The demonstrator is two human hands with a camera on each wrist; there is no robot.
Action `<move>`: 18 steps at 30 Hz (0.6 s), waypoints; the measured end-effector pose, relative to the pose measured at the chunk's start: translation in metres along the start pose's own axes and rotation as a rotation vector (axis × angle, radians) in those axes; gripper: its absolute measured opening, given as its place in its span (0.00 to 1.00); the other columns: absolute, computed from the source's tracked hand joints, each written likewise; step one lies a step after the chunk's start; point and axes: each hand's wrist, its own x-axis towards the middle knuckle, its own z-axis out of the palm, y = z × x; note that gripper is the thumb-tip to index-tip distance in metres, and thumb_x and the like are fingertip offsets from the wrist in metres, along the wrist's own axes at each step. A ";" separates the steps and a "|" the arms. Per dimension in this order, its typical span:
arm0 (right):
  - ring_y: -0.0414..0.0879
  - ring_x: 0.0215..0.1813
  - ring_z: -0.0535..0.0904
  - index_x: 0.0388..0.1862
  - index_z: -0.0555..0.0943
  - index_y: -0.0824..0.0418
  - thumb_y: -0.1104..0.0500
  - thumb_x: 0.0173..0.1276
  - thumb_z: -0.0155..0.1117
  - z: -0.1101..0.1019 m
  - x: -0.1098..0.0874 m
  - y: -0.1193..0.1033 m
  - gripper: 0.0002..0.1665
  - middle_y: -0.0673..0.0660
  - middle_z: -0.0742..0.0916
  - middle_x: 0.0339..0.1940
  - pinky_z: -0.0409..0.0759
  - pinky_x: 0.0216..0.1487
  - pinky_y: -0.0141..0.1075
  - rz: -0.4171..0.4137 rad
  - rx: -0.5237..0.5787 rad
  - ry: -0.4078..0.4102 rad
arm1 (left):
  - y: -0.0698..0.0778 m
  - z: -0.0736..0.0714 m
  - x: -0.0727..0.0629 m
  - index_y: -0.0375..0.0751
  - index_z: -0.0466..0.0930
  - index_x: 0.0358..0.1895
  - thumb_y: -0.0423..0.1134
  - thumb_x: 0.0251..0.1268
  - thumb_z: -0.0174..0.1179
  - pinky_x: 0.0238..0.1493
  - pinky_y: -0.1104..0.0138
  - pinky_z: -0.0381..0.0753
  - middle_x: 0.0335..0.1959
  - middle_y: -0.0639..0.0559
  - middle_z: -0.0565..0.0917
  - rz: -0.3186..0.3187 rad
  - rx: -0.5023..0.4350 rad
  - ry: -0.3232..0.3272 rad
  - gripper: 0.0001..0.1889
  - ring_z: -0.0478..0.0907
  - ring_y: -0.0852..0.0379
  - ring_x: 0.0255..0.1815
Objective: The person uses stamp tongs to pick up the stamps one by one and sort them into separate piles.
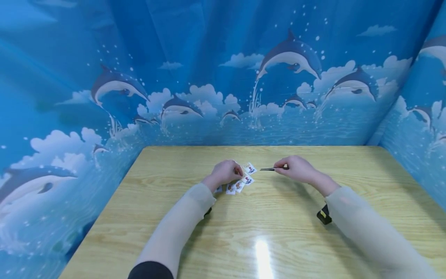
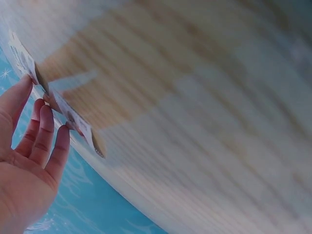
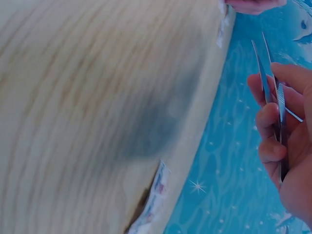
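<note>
In the head view my left hand (image 1: 227,171) reaches over several small white picture cards (image 1: 247,179), its curled fingertips at them. The left wrist view has my left hand (image 2: 36,151) with thumb and fingertips at the edges of thin, curled cards (image 2: 73,119). My right hand (image 1: 296,168) pinches a pair of metal tweezers (image 1: 273,169), their tips directed at the cards from the right. The tweezers (image 3: 278,112) have slightly parted tips with nothing between them in the right wrist view.
The cards lie in a loose arc on the wood-grain table (image 1: 265,217). A blue dolphin-print curtain (image 1: 209,77) stands along the back and sides. Another curled card (image 3: 151,200) shows low in the right wrist view. A dark wrist device (image 1: 325,215) hangs under my right sleeve.
</note>
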 end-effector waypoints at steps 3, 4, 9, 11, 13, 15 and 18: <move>0.48 0.41 0.82 0.50 0.85 0.63 0.56 0.71 0.62 0.006 0.006 -0.001 0.15 0.57 0.87 0.44 0.78 0.43 0.47 0.000 -0.018 -0.002 | 0.000 -0.001 -0.001 0.53 0.87 0.35 0.43 0.62 0.67 0.42 0.65 0.74 0.29 0.63 0.80 0.007 0.006 0.004 0.02 0.75 0.62 0.34; 0.49 0.41 0.83 0.50 0.85 0.62 0.56 0.71 0.62 0.007 0.008 -0.001 0.15 0.57 0.88 0.44 0.78 0.43 0.47 0.004 -0.020 -0.002 | 0.001 -0.001 -0.001 0.52 0.87 0.35 0.43 0.62 0.67 0.42 0.65 0.74 0.29 0.63 0.80 0.008 0.007 0.006 0.02 0.75 0.62 0.34; 0.50 0.42 0.83 0.48 0.86 0.61 0.55 0.70 0.63 0.014 0.014 -0.002 0.14 0.56 0.88 0.43 0.78 0.44 0.48 -0.006 -0.027 0.011 | 0.002 0.000 -0.001 0.53 0.87 0.36 0.44 0.62 0.68 0.41 0.66 0.74 0.29 0.62 0.79 -0.002 0.009 0.013 0.02 0.75 0.62 0.34; 0.51 0.43 0.83 0.47 0.86 0.61 0.55 0.70 0.63 0.015 0.016 -0.001 0.13 0.56 0.88 0.43 0.78 0.46 0.50 -0.019 -0.034 0.013 | 0.002 0.000 -0.001 0.53 0.87 0.35 0.44 0.61 0.68 0.41 0.66 0.73 0.29 0.62 0.79 -0.007 0.009 0.015 0.02 0.74 0.62 0.33; 0.52 0.45 0.83 0.47 0.86 0.61 0.55 0.70 0.63 0.016 0.018 -0.001 0.13 0.56 0.88 0.43 0.77 0.48 0.50 -0.024 -0.037 0.008 | 0.002 0.001 -0.001 0.54 0.87 0.35 0.44 0.61 0.68 0.41 0.66 0.73 0.29 0.62 0.79 -0.008 0.013 0.017 0.02 0.74 0.62 0.33; 0.53 0.46 0.83 0.47 0.86 0.60 0.55 0.70 0.63 0.017 0.020 -0.001 0.13 0.56 0.88 0.43 0.77 0.49 0.51 -0.026 -0.043 0.000 | 0.001 0.001 -0.001 0.53 0.87 0.35 0.44 0.61 0.68 0.41 0.66 0.73 0.29 0.62 0.79 -0.006 0.014 0.018 0.02 0.74 0.62 0.34; 0.53 0.47 0.83 0.47 0.86 0.60 0.55 0.70 0.63 0.019 0.023 0.000 0.13 0.56 0.88 0.44 0.77 0.50 0.51 -0.027 -0.040 -0.012 | 0.001 0.001 -0.001 0.53 0.87 0.35 0.44 0.61 0.68 0.41 0.66 0.74 0.29 0.63 0.79 0.001 0.012 0.020 0.03 0.75 0.62 0.34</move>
